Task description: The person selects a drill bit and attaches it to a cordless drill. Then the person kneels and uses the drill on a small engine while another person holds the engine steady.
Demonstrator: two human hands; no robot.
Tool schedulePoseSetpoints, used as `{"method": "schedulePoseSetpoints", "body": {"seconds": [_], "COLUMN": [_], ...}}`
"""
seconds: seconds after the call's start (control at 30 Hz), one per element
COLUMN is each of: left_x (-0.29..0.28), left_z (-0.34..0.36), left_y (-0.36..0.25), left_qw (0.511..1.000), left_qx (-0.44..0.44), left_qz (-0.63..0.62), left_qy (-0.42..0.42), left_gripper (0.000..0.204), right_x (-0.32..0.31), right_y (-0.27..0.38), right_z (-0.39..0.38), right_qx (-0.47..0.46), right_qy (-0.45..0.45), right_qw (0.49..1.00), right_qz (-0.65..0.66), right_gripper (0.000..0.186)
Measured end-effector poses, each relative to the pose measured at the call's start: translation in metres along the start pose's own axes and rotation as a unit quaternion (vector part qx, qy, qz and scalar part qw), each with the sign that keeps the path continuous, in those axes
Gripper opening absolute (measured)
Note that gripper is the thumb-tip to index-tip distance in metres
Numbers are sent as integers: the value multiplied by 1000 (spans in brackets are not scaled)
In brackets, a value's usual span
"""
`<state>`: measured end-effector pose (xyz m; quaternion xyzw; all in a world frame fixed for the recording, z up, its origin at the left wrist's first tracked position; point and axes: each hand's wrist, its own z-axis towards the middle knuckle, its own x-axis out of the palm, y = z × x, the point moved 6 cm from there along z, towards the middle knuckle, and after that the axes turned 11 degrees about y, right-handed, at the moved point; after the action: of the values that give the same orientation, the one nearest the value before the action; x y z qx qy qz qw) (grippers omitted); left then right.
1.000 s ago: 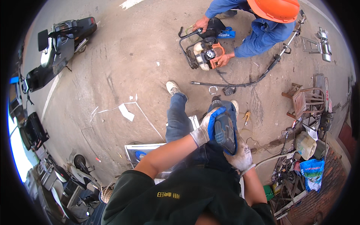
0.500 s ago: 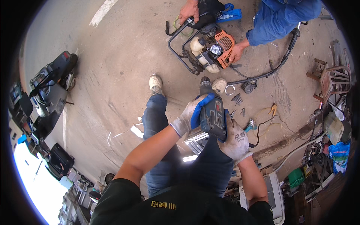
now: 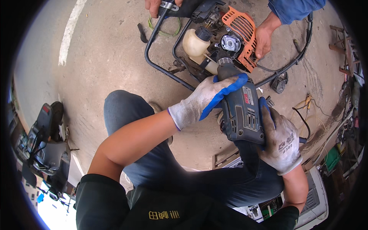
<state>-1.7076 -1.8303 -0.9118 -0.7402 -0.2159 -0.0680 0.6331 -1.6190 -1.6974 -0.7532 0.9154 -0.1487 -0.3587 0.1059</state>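
Observation:
My left hand (image 3: 207,99), in a white and blue glove, grips the front of a dark blue power drill (image 3: 243,115). My gloved right hand (image 3: 280,142) holds its rear. The drill's chuck (image 3: 225,61) sits just below an exposed metal housing (image 3: 230,44) on a small engine; I cannot tell whether they touch. The engine has a slotted orange cover (image 3: 239,25), a translucent tank (image 3: 193,43) and a black tubular frame (image 3: 149,61). A co-worker's hand (image 3: 263,40) holds the cover; their other hand (image 3: 153,7) is at the frame's top.
A scooter (image 3: 50,149) lies toward the left rim. Along the right are a black hose (image 3: 297,57), a wooden chair (image 3: 347,53), a small dark part (image 3: 280,82), cords (image 3: 308,101) and a green object (image 3: 331,159). A pale appliance casing (image 3: 318,188) is beside my right arm.
I have moved down and forward, with knees bent; the drill in both my hands has come up close to the engine, which now fills more of the view.

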Motion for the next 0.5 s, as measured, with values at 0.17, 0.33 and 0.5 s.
{"method": "schedulePoseSetpoints", "body": {"seconds": [0.17, 0.33, 0.5], "left_x": [-3, -5, -16], "left_z": [-10, -12, -6], "left_y": [-16, -2, -9], "left_qw": [931, 992, 994], "left_qx": [170, 114, 68], "left_qz": [324, 59, 87], "left_qy": [6, -20, 7], "left_gripper": [67, 47, 43], "right_x": [16, 33, 29], "right_y": [9, 23, 29], "right_z": [-1, 4, 7], "right_qx": [1, 18, 49], "right_qy": [-71, -89, -90], "right_qw": [997, 996, 994], "right_qz": [-13, 12, 33], "right_gripper": [97, 93, 98]}}
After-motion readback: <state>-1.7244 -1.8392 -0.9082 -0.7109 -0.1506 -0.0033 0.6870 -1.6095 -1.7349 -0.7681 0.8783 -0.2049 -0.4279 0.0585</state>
